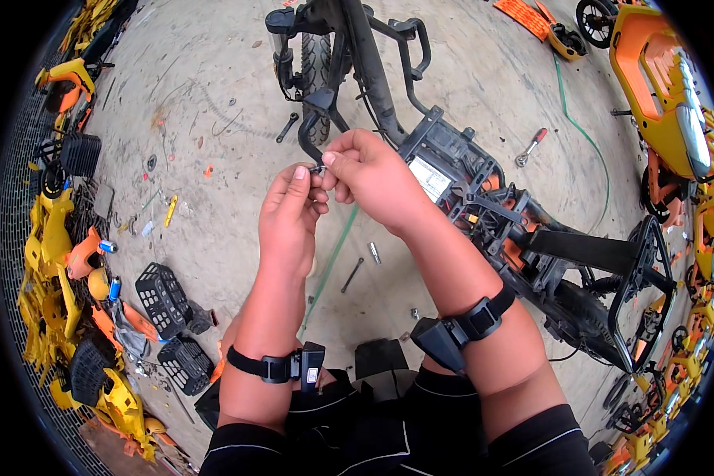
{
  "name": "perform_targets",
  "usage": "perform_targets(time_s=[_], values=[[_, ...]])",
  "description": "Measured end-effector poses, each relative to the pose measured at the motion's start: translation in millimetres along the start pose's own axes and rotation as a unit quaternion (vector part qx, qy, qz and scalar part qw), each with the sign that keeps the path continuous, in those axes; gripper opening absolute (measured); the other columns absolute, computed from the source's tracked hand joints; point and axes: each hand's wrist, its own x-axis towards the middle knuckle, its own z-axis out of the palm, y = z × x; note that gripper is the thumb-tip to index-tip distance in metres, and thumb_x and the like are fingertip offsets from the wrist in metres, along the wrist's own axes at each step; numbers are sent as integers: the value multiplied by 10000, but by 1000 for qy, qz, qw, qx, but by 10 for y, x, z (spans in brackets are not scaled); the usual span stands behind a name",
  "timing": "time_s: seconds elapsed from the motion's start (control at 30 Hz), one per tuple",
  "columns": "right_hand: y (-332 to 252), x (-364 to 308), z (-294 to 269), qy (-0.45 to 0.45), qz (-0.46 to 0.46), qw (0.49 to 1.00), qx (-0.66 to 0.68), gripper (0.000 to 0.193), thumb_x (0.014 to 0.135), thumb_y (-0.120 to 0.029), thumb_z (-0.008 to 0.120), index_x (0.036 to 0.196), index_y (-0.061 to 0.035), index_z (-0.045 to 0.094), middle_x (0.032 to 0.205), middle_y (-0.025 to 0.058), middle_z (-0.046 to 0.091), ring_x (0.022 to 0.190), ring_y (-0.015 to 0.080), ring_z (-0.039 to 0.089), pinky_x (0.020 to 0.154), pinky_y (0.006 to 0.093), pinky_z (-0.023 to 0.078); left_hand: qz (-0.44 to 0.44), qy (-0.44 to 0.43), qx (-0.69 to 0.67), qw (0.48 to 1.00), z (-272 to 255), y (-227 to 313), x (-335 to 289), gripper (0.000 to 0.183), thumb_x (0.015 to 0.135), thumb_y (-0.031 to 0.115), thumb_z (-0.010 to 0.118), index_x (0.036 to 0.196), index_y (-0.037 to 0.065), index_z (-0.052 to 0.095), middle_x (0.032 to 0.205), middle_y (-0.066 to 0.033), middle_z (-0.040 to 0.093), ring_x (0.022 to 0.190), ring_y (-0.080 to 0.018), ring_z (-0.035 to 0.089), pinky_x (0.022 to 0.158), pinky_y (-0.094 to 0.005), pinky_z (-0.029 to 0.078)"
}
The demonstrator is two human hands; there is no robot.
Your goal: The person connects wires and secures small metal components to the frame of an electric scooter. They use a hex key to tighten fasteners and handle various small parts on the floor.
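Note:
In front of a stripped black scooter frame (377, 87), my two hands meet at their fingertips. My left hand (292, 194) pinches a small metal piece (317, 169) between thumb and fingers. From the other side, my right hand (365, 170) closes its thumb and fingers on the same piece. It looks like a little bolt or pin, but the fingers cover most of it. Just beyond the fingertips is a bent black tube (308, 136) of the frame. A box with a white label (430, 179) sits in the frame, right of my right hand.
On the concrete lie a red-handled ratchet (535, 143), a dark wrench (288, 127), a metal socket (374, 253) and a thin rod-like tool (352, 275). A green line (332, 266) crosses the floor. Yellow body panels (47, 262) and black baskets (163, 300) are heaped at left; another yellow scooter (658, 95) stands far right.

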Motion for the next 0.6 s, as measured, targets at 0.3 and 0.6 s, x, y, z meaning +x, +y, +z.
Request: perform_targets(time_s=[0.3,0.6], values=[[-155,-143,52,19,40,997,-56,276,1032,-271,556,1067,1,588,687,27,591,560,95,501,536,252,409,49,13,58,997,8,37,-13,243,1029,289,603,1047,48,620,904,-27,636,801,-103,560,730,-265,457],[20,-80,25,60,20,998,21,253,1011,-254,566,1087,-17,610,736,4,569,632,91,492,579,251,396,40,5,48,998,79,12,-34,231,1042,264,574,1088,40,607,910,-22,622,798,-109,544,743,-272,444]])
